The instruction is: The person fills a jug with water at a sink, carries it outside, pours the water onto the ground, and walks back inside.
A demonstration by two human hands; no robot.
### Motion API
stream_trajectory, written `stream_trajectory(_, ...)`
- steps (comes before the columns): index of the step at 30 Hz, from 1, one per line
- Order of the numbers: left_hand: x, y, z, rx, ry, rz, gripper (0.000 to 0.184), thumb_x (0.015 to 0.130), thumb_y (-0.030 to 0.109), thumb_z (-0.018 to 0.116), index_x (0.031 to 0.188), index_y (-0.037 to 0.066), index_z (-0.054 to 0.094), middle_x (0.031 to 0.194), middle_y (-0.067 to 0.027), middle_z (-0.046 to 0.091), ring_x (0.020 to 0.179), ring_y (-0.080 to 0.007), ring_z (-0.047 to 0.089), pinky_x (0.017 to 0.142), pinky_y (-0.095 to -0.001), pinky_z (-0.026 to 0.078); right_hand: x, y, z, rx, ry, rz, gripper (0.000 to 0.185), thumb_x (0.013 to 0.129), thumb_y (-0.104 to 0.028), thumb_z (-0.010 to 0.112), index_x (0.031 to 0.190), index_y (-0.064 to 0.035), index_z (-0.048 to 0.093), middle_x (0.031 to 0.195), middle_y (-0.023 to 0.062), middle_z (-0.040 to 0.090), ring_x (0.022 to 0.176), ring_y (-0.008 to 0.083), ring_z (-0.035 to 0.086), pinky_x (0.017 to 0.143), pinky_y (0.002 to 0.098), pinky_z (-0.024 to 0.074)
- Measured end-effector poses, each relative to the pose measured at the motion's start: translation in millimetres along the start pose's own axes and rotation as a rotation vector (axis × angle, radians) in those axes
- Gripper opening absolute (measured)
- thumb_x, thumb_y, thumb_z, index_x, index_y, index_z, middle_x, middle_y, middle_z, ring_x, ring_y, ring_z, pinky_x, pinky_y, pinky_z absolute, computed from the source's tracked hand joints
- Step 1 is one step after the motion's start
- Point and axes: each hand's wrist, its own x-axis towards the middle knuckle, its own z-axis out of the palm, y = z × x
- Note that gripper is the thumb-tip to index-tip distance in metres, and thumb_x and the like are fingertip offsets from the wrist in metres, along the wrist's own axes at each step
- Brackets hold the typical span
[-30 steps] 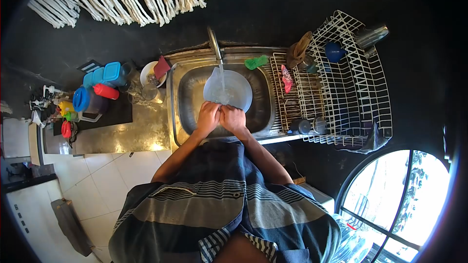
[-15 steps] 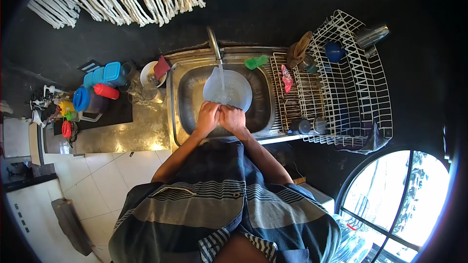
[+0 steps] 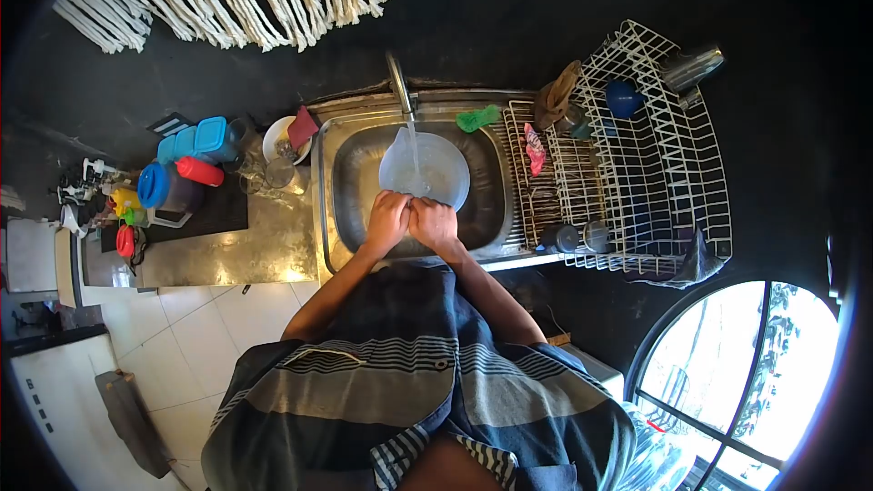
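Under the running faucet (image 3: 400, 82) is a translucent whitish plastic bowl (image 3: 446, 159) with a pointed spout-like corner at its far left. A stream of water falls into it, and some water shows inside. My left hand (image 3: 389, 216) is closed on the bowl's near edge, knuckles up. Close beside it, my right hand (image 3: 434, 221) grips the same edge, so the two hands nearly touch. The fingers curl under and hide that part of the rim. The bowl is over the steel sink basin (image 3: 350, 186); whether it rests on the bottom I cannot tell.
A green sponge (image 3: 477, 118) lies at the sink's back right corner. Further right stands a white wire dish rack (image 3: 650, 182) with a blue bowl (image 3: 624, 98). On the left counter are a white bowl (image 3: 273, 138), glasses, a red bottle (image 3: 200, 171) and blue-lidded containers (image 3: 211, 135).
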Motion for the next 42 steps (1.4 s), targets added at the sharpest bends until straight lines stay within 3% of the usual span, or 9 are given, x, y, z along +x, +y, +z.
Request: stream_trajectory(42, 1.0, 1.9, -1.3, -0.011, 0.006, -0.001, 0.015, 0.077, 0.004, 0.055, 0.090, 0.000, 0.061, 0.086, -0.0164, 0.062, 0.085, -0.0357, 0.056, 0.084, -0.0433, 0.043, 0.0, 0.3, -1.6, -0.010, -0.019, -0.019, 0.010, 0.079, -0.016, 0.054, 0.077, -0.0077, 0.061, 0.073, 0.0111, 0.064, 0.063, 0.0295, 0.064, 0.056, 0.0406, 0.0525)
